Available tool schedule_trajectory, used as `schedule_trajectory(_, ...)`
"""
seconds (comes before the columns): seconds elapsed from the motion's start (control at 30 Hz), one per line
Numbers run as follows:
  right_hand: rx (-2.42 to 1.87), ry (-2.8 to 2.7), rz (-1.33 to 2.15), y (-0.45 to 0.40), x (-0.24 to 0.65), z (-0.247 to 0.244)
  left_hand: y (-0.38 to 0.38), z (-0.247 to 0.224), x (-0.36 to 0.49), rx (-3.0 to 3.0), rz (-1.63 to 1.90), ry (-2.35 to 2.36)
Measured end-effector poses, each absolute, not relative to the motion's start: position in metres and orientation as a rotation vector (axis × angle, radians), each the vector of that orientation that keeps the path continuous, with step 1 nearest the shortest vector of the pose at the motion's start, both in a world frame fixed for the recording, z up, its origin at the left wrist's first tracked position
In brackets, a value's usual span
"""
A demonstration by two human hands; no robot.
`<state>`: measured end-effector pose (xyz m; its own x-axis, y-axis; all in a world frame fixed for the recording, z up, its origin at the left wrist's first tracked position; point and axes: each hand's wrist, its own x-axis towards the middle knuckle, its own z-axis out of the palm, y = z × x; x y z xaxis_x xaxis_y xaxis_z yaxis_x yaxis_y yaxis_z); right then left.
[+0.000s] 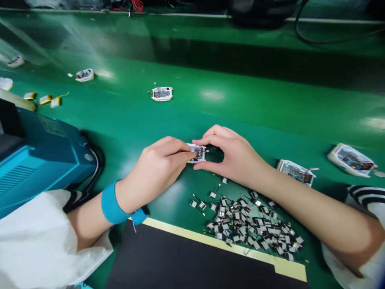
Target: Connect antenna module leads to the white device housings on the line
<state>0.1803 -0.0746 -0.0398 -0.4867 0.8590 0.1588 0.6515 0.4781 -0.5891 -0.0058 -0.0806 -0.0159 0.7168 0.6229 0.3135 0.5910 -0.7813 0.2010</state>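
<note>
A small white plastic housing with a circuit board inside (pixel 199 152) is between my two hands. My right hand (pixel 231 154) grips it by its upper and lower edges, thumb below and fingers above. The fingertips of my left hand (pixel 161 172) are pinched together over the board's left part; whatever they hold is hidden. A blue wrist band (pixel 113 204) is round my left wrist. Below my right hand lies a heap of small silver-and-black parts with short thin leads (pixel 246 224), a few of them loose at its left.
Similar open housings stand on the green mat: one at far centre (pixel 162 94), one farther left (pixel 85 75), two at right (pixel 296 171). Yellow battery cells (pixel 45 99) lie at left, behind a blue machine (pixel 45 156). A black sheet with yellow edging (pixel 180 257) lies in front.
</note>
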Motion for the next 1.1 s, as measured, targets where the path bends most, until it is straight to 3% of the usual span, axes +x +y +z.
schedule_trajectory(1.1, -1.306, -2.32, 0.613, -0.0737, 0.1797, -0.0386, -0.0858, -0.016, -0.0013, 2.83, 0.48, 1.132)
